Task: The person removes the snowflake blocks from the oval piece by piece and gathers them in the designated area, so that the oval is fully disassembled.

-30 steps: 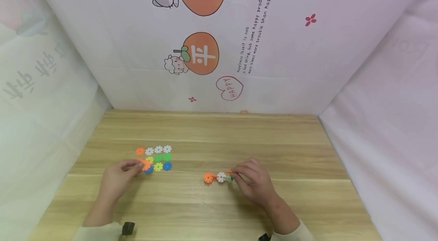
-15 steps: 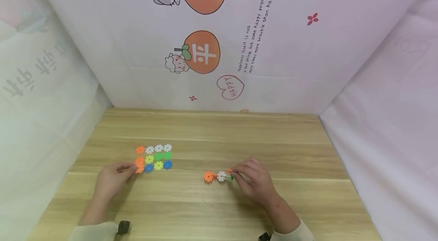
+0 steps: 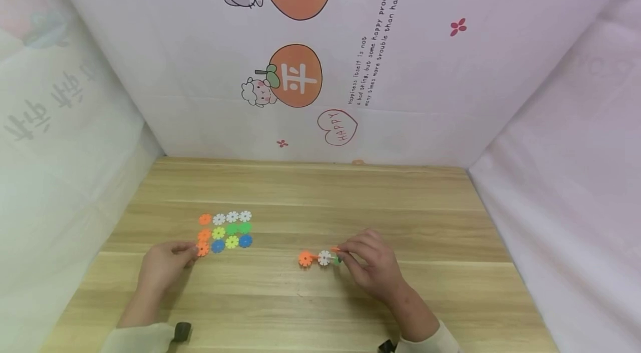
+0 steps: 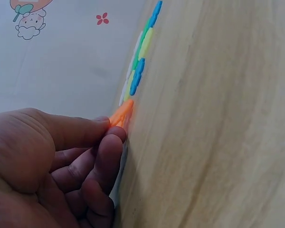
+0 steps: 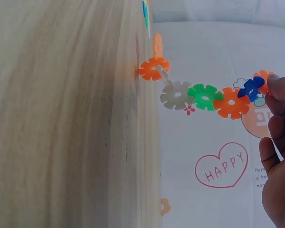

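At the near left corner of a grid of flat notched snowflake discs, my left hand (image 3: 162, 268) pinches an orange disc (image 3: 202, 249) between thumb and finger. In the left wrist view that orange disc (image 4: 121, 114) is tilted, its far edge at the tabletop. My right hand (image 3: 373, 264) pinches the end of a chain of interlocked discs. Seen from the right wrist, the chain has a blue disc (image 5: 251, 90) by the fingertips, then an orange disc (image 5: 232, 102), a green disc (image 5: 205, 97), whitish pieces and more orange at the far end. My fingers partly cover the last orange disc (image 5: 263, 80).
Beside my left hand the grid holds white discs (image 3: 232, 216), green discs (image 3: 232, 229), yellow discs (image 3: 232, 242) and blue discs (image 3: 245, 240), lying flat. The wooden table (image 3: 280, 308) meets a printed white cloth wall (image 3: 400, 119) at its back edge, with cloth on both sides.
My left hand has moved left with the orange disc, from over the grid's blue and yellow discs to its near left corner. The right hand and chain stay about where they were.
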{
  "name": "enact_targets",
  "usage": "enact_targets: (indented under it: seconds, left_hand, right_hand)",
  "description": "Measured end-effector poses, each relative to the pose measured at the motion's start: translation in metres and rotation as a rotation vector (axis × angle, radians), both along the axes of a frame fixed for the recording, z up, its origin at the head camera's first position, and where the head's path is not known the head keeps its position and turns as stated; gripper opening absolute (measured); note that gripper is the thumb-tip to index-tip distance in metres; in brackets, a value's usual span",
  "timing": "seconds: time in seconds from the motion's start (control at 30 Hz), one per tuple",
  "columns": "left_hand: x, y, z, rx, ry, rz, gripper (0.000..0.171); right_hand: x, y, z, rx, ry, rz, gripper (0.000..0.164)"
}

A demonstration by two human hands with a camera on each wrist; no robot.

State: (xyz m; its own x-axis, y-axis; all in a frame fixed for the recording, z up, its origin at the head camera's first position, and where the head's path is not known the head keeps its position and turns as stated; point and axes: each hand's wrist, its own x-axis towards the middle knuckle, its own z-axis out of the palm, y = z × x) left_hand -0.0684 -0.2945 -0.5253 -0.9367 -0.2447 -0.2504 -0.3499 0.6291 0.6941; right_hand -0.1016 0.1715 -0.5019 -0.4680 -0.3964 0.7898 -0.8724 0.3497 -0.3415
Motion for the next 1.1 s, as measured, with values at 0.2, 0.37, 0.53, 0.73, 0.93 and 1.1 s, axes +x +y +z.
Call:
enact_targets:
  seconds: [0.2, 0.37, 0.53, 0.73, 0.93, 1.1]
  left_hand:
    - [-0.001, -0.002, 0.0, -0.013, -0.008, 0.0, 0.041]
    - [-0.001, -0.003, 0.0, -0.017, -0.018, -0.003, 0.045]
    - [0.0, -0.003, 0.0, -0.012, -0.018, -0.002, 0.048]
    - [0.001, 0.001, 0.003, -0.008, 0.025, 0.009, 0.054]
    - [0.001, 0.01, 0.005, 0.008, 0.088, 0.01, 0.051]
    - [0.0, 0.021, 0.007, 0.016, 0.165, -0.01, 0.05]
  right_hand:
    - [0.001, 0.0, 0.001, -0.005, -0.001, 0.011, 0.018]
    - [0.001, -0.001, 0.001, 0.0, 0.002, 0.013, 0.015]
    - [0.002, -0.001, 0.001, 0.003, 0.006, 0.014, 0.021]
    - [0.002, -0.001, 0.002, 0.0, 0.001, 0.009, 0.02]
    - [0.003, -0.002, 0.002, -0.011, 0.016, 0.022, 0.017]
    - [0.002, -0.002, 0.002, -0.011, 0.022, 0.022, 0.014]
